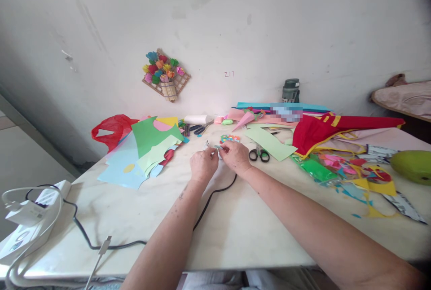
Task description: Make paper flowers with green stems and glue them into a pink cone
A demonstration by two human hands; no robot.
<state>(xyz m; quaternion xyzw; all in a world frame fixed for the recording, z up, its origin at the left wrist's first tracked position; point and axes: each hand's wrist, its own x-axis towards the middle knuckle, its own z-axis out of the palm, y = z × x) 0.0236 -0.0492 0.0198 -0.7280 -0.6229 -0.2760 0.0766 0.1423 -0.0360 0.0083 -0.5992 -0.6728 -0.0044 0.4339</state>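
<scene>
Close together over the middle of the table (161,218) are both my hands, fingers closed in pinches. My left hand (204,163) grips something I cannot make out. My right hand (235,154) pinches a small blue-green piece (217,147), perhaps paper, that shows between the two hands. A small whitish object (206,144) sticks up just beyond my left fingers, its kind unclear. Behind my right hand lies a cluster of small colourful cut-outs (230,138). Black-handled scissors (259,154) rest just right of that hand.
A black cord (210,198) runs beneath my hands and forearms. Coloured paper sheets (148,142) and a red plastic bag (116,126) lie left; a power strip (50,198) sits near left. Rightward are a red cloth (311,133), paper scraps (357,177) and a green fruit (412,166).
</scene>
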